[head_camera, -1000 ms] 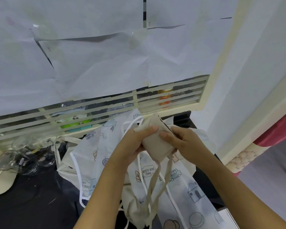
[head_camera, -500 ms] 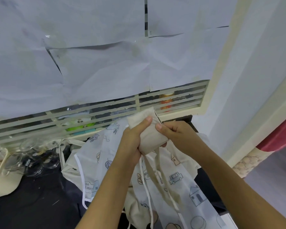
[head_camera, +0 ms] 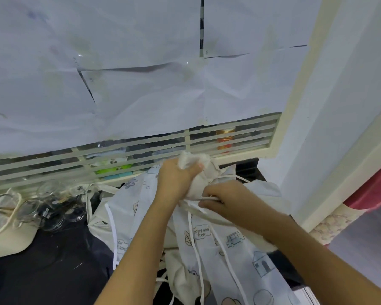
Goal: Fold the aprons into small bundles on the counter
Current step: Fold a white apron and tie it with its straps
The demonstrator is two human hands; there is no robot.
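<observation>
our left hand (head_camera: 176, 181) gripped the cream bundle (head_camera: 205, 167); our right hand (head_camera: 227, 201) pinched its strap (head_camera: 190, 204). the printed apron (head_camera: 235, 256) beneath, on the table (head_camera: 53, 271), read "appy and free".

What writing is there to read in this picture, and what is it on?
"appy and free": speech bubble on the white cartoon-print apron; first letter hidden.
Second bubble near that apron's left edge: upside down, unreadable.
Orange jar behind the window slats: label too blurred.
</observation>
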